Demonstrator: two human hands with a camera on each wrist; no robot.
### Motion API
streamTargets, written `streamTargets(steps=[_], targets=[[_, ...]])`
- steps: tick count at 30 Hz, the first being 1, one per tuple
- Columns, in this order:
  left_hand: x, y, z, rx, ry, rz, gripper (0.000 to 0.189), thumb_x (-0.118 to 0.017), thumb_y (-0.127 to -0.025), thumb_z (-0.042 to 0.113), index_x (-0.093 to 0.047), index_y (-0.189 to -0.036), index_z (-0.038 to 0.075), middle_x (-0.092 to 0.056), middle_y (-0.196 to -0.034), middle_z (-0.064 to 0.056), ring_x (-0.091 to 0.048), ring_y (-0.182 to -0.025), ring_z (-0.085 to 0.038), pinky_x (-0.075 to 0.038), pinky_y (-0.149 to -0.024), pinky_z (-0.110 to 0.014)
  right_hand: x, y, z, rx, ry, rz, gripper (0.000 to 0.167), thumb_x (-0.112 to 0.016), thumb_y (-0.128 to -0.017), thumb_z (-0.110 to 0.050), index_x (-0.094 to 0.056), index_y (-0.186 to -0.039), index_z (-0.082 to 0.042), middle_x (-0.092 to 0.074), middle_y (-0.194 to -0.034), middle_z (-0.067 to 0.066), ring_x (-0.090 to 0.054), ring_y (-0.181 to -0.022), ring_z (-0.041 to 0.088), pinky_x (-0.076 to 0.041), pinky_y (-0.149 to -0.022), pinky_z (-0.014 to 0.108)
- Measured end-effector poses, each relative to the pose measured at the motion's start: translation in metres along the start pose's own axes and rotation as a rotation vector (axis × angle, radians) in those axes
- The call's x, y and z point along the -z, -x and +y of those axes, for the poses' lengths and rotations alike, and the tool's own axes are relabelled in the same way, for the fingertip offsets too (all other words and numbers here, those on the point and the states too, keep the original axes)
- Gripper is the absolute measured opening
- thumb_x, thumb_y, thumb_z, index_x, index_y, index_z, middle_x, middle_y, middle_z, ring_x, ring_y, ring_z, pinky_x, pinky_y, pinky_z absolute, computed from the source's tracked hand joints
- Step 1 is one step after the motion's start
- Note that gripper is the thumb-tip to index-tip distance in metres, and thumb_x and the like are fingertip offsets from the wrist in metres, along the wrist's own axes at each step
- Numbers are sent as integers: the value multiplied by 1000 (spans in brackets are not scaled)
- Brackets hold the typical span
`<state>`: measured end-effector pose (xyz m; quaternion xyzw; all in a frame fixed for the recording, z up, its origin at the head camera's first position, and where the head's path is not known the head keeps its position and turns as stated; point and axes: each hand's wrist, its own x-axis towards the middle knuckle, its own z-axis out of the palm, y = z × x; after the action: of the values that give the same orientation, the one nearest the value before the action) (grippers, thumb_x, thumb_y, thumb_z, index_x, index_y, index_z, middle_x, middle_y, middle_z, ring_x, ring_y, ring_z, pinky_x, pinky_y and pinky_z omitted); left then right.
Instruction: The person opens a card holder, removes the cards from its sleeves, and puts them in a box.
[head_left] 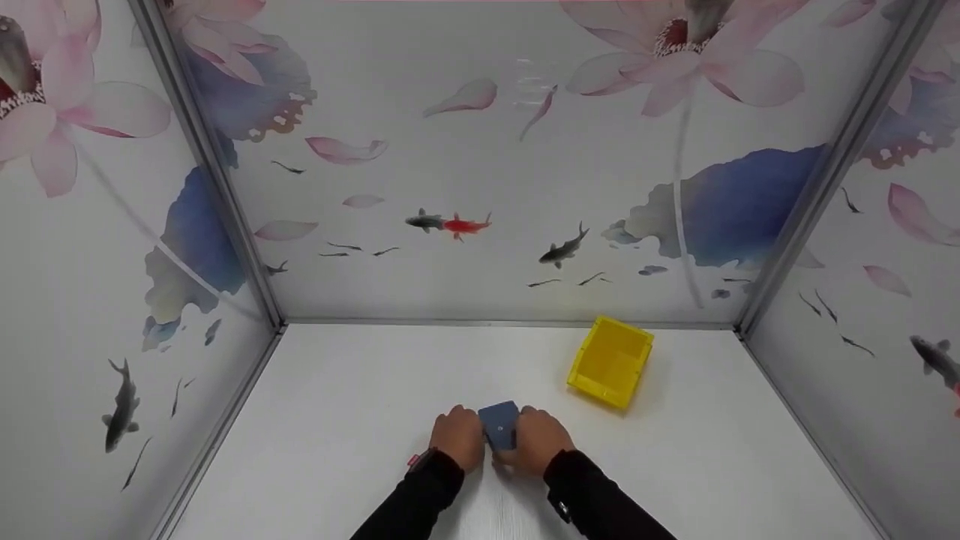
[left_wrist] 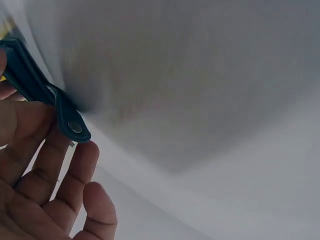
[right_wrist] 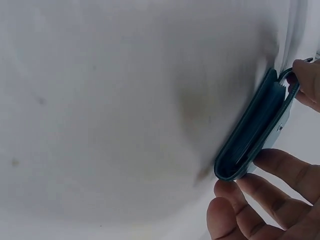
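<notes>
A small blue-teal folding card wallet is held between both hands above the white table. Its snap strap hangs free of the body, with a round metal stud near the tip. My left hand pinches the wallet at the strap end between thumb and fingers. On the opposite side, the folded edge lies between the thumb and fingers of my right hand. The right wrist view looks into the wallet's narrow gap, where inner layers show at the strap end.
A yellow plastic bin stands on the white table, beyond the right hand and near the back wall. Printed panels with lotus flowers and fish enclose the table at the back and both sides, joined by grey metal posts.
</notes>
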<state>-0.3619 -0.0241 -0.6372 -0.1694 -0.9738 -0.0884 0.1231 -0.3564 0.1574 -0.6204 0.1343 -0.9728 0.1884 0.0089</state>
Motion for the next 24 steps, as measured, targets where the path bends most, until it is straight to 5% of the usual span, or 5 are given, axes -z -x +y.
streamTargets(steps=[8,12,15,19,24], targets=[[3,0,-2,92,118,-39,10,-87,-92,11,-81,-92,2,-76,-87,-11,-73,-88,-30,-64,-82,-52,0,9,-7,9,-92,15,47,-94,-85,-45,-75,-93,-3,-68,-86,5,-57,-72,17,-53,-69,39],[-5,-3,-2,96,96,0,14,-93,-89,12,-83,-91,3,-79,-86,-10,-75,-87,-30,-64,-82,-52,6,10,-8,-44,-182,-39,62,-89,-91,-44,-74,-133,0,-80,-115,18,-71,-95,24,-60,-87,46],[-8,-6,-1,95,48,20,17,-98,-84,14,-85,-91,5,-81,-87,-10,-76,-87,-29,-64,-83,-51,12,13,-7,-75,-243,-58,86,-82,-96,-39,-49,-168,-3,-77,-138,26,-74,-113,30,-59,-104,55],[-11,-7,-1,98,-2,25,19,-102,-79,15,-87,-90,9,-82,-87,-7,-76,-86,-27,-64,-82,-49,19,18,-4,-85,-287,-23,84,-72,-102,-28,-36,-176,-10,-74,-143,27,-75,-123,35,-59,-108,58],[-12,-5,-2,93,-16,44,20,-104,-77,15,-86,-84,10,-80,-83,-6,-74,-83,-26,-63,-78,-46,26,20,2,-124,-289,48,71,-64,-107,-18,-42,-175,-18,-72,-150,22,-72,-135,37,-58,-114,61]])
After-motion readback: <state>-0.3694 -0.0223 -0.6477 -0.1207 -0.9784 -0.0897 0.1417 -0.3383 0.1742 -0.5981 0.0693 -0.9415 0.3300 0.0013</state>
